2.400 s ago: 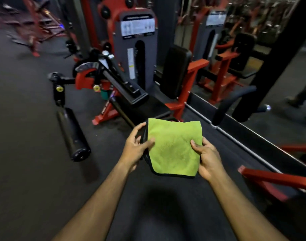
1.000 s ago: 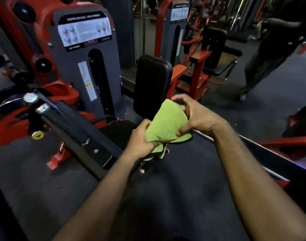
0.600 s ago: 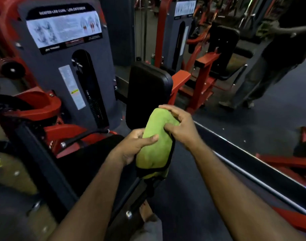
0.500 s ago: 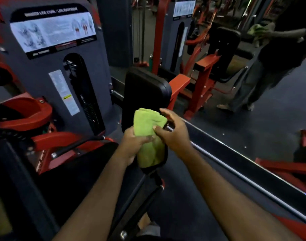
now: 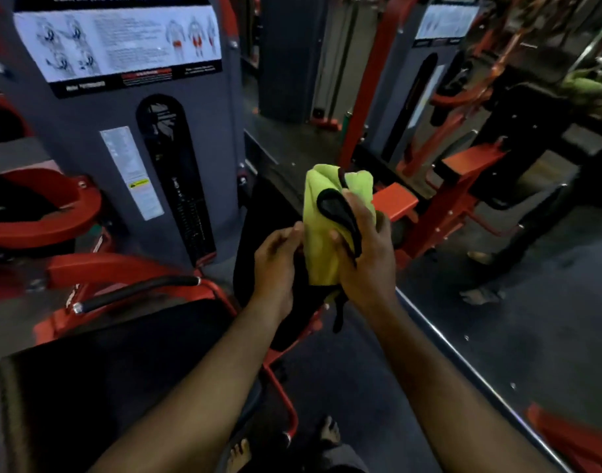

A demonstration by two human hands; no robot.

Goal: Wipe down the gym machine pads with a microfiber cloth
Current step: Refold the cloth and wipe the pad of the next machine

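Microfiber cloth (image 5: 321,233) bunched upright in right hand (image 5: 368,264); left hand (image 5: 275,264) fingertips alongside

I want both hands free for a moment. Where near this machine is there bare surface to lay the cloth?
The black padded seat at lower left, bordered by the red frame tube and black-grip handle, lies bare. The dark floor between the forearms is also free. Around the upright black back pad it is crowded: both hands and the green microfiber cloth.
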